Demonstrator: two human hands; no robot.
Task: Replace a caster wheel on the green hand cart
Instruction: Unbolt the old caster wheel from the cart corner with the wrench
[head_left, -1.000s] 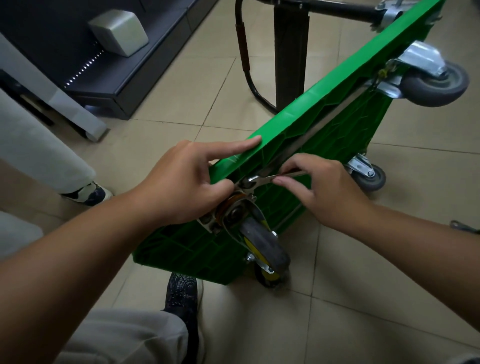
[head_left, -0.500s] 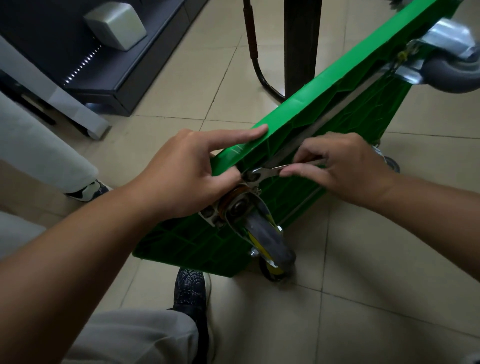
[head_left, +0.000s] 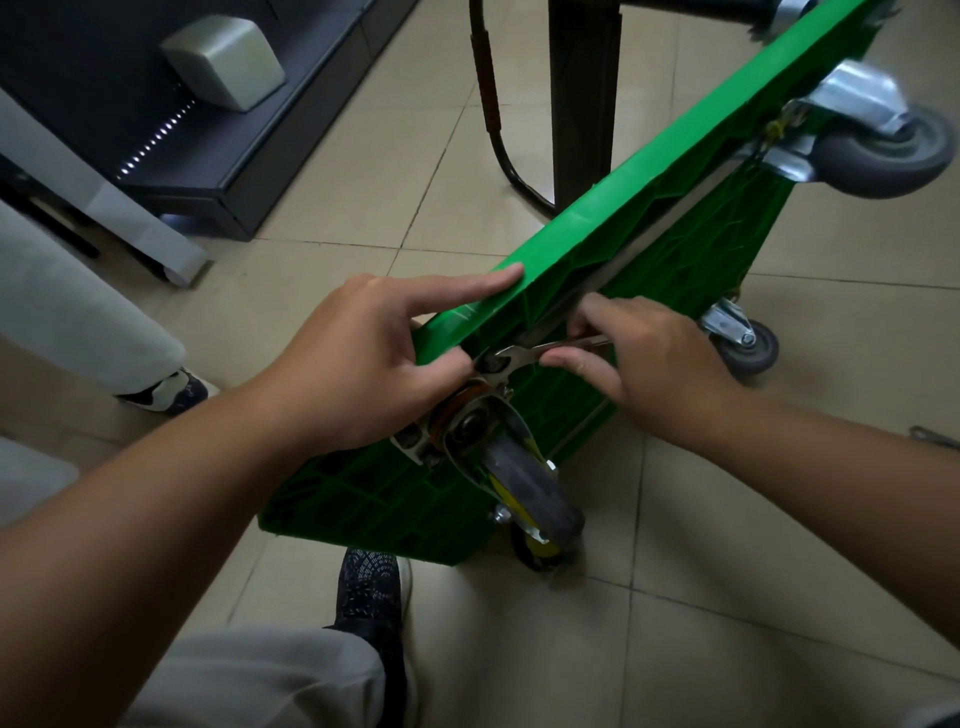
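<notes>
I see the cart (head_left: 649, 218) tipped on its side on the tiled floor (head_left: 727, 623), its top edge rising to the right. I have the left hand (head_left: 363, 364) gripping that edge near the low corner, forefinger straight along the top, thumb pressed underneath just beside the wrench (head_left: 550, 349) head. The right hand (head_left: 649, 364) pinches the wrench handle between thumb and fingers. The wrench head sits at the mount of the near caster (head_left: 524, 483), which sticks out of the underside with its wheel close to the floor. My shoe (head_left: 369, 587) is just below the cart's corner
</notes>
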